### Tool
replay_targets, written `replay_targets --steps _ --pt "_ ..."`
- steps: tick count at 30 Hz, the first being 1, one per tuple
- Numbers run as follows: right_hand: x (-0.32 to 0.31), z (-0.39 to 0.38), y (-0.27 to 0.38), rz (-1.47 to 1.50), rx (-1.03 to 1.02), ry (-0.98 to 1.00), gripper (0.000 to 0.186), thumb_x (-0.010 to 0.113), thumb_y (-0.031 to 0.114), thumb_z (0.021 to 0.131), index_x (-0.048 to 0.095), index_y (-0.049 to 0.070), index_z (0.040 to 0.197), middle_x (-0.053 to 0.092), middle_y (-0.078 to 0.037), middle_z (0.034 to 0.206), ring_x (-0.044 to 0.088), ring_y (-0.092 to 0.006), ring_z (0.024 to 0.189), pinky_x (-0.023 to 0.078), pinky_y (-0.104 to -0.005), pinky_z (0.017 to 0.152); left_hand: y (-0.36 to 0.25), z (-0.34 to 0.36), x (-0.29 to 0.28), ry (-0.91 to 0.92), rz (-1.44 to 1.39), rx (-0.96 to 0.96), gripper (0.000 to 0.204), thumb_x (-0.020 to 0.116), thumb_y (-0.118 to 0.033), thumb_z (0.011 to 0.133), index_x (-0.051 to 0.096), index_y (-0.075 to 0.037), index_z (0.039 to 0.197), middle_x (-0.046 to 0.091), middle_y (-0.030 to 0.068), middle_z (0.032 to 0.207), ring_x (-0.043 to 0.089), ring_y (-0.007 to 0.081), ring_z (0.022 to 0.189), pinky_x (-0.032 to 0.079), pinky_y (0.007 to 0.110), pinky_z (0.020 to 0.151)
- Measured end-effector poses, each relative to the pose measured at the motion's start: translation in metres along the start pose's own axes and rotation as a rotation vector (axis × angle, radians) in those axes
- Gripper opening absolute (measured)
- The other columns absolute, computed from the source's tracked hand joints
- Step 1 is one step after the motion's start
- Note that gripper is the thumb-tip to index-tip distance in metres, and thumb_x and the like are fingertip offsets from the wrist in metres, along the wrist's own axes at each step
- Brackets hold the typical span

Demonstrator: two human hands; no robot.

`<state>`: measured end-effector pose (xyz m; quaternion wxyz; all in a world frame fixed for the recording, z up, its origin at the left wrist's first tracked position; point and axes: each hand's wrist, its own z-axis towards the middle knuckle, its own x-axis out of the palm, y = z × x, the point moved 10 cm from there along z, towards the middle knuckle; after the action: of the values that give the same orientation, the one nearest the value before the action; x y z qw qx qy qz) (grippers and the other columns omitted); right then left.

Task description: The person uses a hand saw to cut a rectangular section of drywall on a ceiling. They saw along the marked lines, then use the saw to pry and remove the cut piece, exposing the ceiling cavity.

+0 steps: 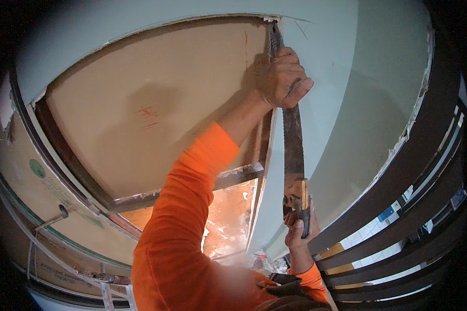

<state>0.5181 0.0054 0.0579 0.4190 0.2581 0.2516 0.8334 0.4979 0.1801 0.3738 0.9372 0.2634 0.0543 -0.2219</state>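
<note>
A long handsaw (293,147) stands nearly upright in front of me, its toothed blade along the right side of a rectangular opening. My left hand (287,79) is closed round the upper part of the blade, with the tip showing above the fist near the opening's upper right corner. Lower down, my right hand (302,230) grips the saw's handle (304,207), a dark piece with a light wooden strip. Pale wallboard (324,83) lies beside and behind the blade. Some of the cut edge is hidden by my left hand and forearm.
Inside the opening is a brown panel (155,114), bordered by dark framing (67,145) and a crossbar (238,176). Brightly lit rubble-like material (228,212) shows below. Dark slats (379,249) run along the right. A pipe (52,220) and a ladder-like white frame (109,295) stand left.
</note>
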Motion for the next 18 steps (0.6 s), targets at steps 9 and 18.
replay_targets --steps 9,18 --pt "-0.038 -0.011 0.044 -0.267 0.306 0.169 0.071 0.055 0.047 0.095 0.052 -0.013 0.132 0.065 -0.006 0.070 0.063 -0.0154 0.062 0.051 -0.0307 0.058 -0.007 -0.032 0.009 -0.029 -0.076 -0.176 0.027 0.062 -0.022 0.081 0.056 -0.009 0.058 0.048 0.0055 0.057 0.046 0.0284 0.059 0.040 0.041 0.082" --pt "-0.072 -0.101 0.051 -0.260 0.486 0.140 0.074 0.056 0.052 0.094 0.054 -0.014 0.128 0.064 -0.008 0.071 0.063 -0.0156 0.062 0.050 -0.0297 0.056 -0.073 -0.095 0.015 -0.029 -0.183 -0.220 0.028 0.062 -0.019 0.074 0.045 -0.010 0.054 0.043 0.0055 0.056 0.042 0.0260 0.058 0.036 0.042 0.077"
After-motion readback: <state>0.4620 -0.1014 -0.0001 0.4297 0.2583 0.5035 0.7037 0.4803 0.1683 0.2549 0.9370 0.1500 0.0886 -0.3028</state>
